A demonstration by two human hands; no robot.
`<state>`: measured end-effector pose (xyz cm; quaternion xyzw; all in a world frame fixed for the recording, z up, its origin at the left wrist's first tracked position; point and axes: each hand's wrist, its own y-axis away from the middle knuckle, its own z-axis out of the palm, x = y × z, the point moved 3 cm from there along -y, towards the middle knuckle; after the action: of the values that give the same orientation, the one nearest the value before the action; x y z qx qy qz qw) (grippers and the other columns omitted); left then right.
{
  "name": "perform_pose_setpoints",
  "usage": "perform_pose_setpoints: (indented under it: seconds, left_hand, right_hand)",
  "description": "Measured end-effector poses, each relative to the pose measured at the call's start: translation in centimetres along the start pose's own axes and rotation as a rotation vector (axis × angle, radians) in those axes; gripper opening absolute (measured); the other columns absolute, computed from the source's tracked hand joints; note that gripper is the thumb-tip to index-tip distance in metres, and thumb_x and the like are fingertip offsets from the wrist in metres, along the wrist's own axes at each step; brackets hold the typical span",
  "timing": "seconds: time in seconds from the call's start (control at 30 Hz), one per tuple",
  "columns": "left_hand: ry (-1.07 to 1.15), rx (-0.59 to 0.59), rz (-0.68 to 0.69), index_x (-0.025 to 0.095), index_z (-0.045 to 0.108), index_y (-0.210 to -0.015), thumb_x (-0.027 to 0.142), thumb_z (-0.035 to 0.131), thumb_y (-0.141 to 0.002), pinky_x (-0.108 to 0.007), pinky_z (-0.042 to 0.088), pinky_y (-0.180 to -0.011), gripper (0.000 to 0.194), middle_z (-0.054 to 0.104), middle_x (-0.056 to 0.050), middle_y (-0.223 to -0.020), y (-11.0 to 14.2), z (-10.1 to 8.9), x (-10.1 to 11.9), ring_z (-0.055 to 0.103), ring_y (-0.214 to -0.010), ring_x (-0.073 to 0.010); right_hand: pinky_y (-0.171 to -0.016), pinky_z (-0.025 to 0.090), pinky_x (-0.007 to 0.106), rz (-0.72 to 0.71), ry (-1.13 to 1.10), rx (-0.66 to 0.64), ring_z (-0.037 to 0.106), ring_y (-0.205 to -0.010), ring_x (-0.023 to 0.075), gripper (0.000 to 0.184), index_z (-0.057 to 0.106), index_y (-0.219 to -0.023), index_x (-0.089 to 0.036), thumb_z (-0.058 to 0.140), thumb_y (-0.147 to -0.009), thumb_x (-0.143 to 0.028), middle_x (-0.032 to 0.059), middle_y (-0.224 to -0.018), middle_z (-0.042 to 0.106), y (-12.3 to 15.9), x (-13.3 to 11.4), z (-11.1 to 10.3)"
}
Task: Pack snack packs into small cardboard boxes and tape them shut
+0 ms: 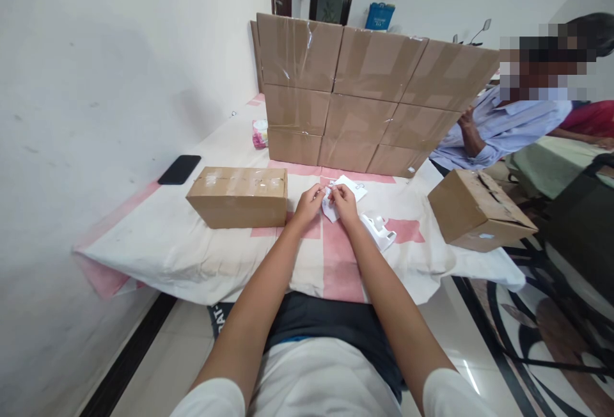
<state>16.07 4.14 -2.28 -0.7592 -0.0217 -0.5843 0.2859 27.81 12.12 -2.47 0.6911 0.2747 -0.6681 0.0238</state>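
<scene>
My left hand (308, 203) and my right hand (344, 200) meet over the middle of the cloth-covered table. Between them, pinched in the fingertips of both, is a small white paper slip (330, 212) that hangs down toward the cloth. Just beyond my right hand lies a white sheet (355, 187) with small dark marks. A white tape dispenser (380, 233) rests beside my right wrist. Left of my left hand sits a closed cardboard box (238, 199) with clear tape along its top.
Taped cardboard boxes (364, 107) form a tall wall at the back. Another box (472, 215) stands at the table's right edge. A black phone (180, 169) and a pink packet (259, 134) lie left. A person in a light shirt (518, 124) is at the right.
</scene>
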Motion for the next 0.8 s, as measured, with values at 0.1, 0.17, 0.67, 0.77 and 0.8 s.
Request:
perform_pose_setpoints:
  seconds: [0.1,0.17,0.67,0.77,0.8]
  left_hand:
    - [-0.042,-0.006,-0.029,0.023,0.057,-0.078,0.031,0.051,-0.095,-0.025,0.043,-0.069,0.02,0.066,0.001,-0.076,0.1,0.1,-0.4,0.059,-0.071,-0.016]
    - [-0.068,-0.021,-0.049,0.023,0.057,-0.077,0.03,0.052,-0.095,-0.025,0.041,-0.067,0.02,0.068,0.001,-0.075,0.1,0.1,-0.6,0.06,-0.069,-0.0157]
    - [-0.127,0.142,-0.088,0.023,0.052,-0.071,0.023,0.049,-0.094,-0.026,0.036,-0.066,0.023,0.058,0.003,-0.067,-0.4,-0.4,-1.7,0.053,-0.066,-0.0152]
    - [-0.102,0.194,-0.089,0.023,0.055,-0.077,0.022,0.05,-0.093,-0.026,0.038,-0.068,0.017,0.063,0.002,-0.076,-0.6,-0.7,-1.8,0.056,-0.071,-0.0155]
    - [-0.095,0.214,-0.089,0.023,0.055,-0.079,0.022,0.05,-0.093,-0.026,0.039,-0.069,0.015,0.063,0.001,-0.079,-0.7,-0.8,-1.8,0.056,-0.073,-0.0156]
  right_hand:
    - [-0.058,0.046,0.027,0.002,0.003,0.029,0.054,-0.056,0.013,0.037,0.055,-0.085,-0.022,0.058,-0.084,-0.059,-0.0018,-0.068,0.059,0.0,0.0,0.0]
    - [-0.057,0.046,0.026,0.001,0.009,0.045,0.053,-0.056,0.0127,0.037,0.054,-0.082,-0.022,0.059,-0.084,-0.059,-0.0021,-0.067,0.058,0.0,0.0,-0.1]
    - [-0.055,0.045,0.026,0.017,-0.037,0.095,0.053,-0.055,0.0121,0.03,0.056,-0.085,-0.022,0.055,-0.084,-0.051,-0.0013,-0.072,0.059,-0.4,0.4,-0.6]
    - [-0.056,0.045,0.027,0.007,-0.029,0.077,0.053,-0.056,0.0125,0.027,0.059,-0.091,-0.022,0.058,-0.081,-0.047,-0.0016,-0.074,0.059,-0.4,0.6,-0.5]
    - [-0.057,0.045,0.027,0.003,-0.027,0.069,0.053,-0.057,0.0125,0.027,0.06,-0.091,-0.022,0.058,-0.081,-0.046,-0.0015,-0.075,0.06,-0.4,0.6,-0.5]
